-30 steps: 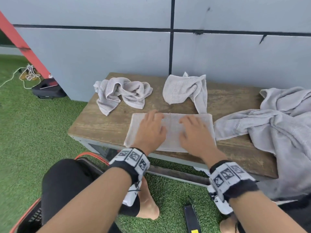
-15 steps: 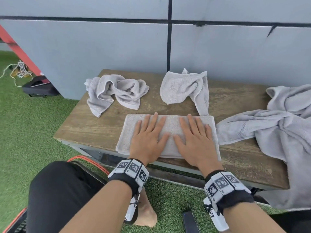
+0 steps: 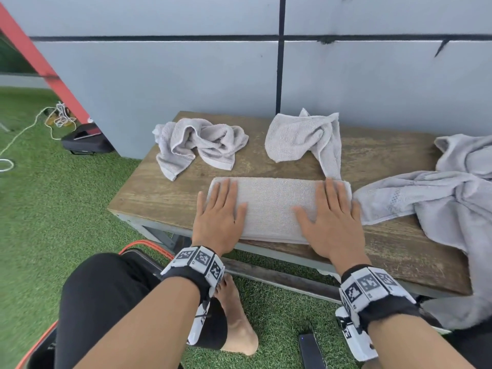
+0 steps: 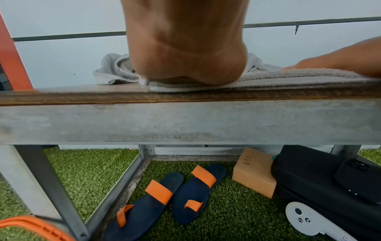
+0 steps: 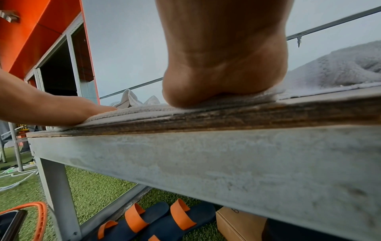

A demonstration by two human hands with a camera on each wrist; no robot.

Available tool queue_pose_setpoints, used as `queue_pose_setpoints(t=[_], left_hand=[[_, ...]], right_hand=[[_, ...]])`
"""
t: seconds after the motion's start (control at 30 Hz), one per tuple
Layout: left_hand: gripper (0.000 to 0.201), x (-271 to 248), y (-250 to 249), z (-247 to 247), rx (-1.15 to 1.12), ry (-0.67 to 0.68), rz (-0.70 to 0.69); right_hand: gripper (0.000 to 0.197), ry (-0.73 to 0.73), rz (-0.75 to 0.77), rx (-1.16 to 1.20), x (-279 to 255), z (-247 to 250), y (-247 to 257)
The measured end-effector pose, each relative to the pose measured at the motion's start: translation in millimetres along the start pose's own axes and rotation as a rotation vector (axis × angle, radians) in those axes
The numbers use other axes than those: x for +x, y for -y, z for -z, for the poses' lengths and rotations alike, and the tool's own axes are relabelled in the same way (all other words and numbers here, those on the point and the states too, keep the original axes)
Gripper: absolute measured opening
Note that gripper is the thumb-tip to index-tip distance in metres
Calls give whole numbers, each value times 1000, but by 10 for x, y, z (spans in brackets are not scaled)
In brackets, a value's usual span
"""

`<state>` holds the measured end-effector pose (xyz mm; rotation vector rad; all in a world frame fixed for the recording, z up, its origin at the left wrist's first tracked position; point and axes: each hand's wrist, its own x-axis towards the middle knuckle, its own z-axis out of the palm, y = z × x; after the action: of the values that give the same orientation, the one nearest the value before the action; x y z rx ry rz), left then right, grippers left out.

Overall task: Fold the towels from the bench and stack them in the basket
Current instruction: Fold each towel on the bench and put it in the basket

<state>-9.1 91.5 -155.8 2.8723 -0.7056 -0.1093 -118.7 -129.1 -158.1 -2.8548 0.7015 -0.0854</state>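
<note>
Folded towel (image 3: 277,209), a flat grey rectangle, lies along the near edge of the wooden bench (image 3: 165,198). The left hand (image 3: 219,217) presses flat on its left end, fingers straight and spread; the right hand (image 3: 328,222) presses flat on its right end likewise. Neither hand grips the cloth. Both wrist views show the heel of each palm bearing down on the towel's near hem. Behind it lie two crumpled towels, one at left rear (image 3: 198,145), one at centre rear (image 3: 306,137). A larger grey cloth (image 3: 431,203) drapes over the bench's right end. An orange basket rim (image 3: 145,247) shows below the bench edge, beside the person's knee. Sandals (image 4: 167,195) rest on the grass beneath.
</note>
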Motion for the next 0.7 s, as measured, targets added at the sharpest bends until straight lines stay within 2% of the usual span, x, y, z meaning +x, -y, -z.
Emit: queue_pose_setpoints(t=[0.3,0.4,0.5,0.53,0.6,0.67,0.7], left_hand=[[64,-87,123,108,25,84,140],[62,-52,59,183,87,138,246],[62,15,-169,269,199,34,329],[61,38,-279,274,167,-18,271],[62,69,-520,215,63,-51,-6],[59,49,-753,116,-6,10,-266],[58,30,-837,51,-23,49,-327]], right_hand=[[72,-33,-71,42,-122,17,-179],[71,-17,-92,68,-166,32,-198],[72,-32,-103,68,-190,21,-201],[72,-26,-104,59,-192,18,-200],[72,-13,-108,46,-195,29,-205],[72,-12,-107,35,-222,43,-221],[72,-14,-103,24,-242,43,-236]])
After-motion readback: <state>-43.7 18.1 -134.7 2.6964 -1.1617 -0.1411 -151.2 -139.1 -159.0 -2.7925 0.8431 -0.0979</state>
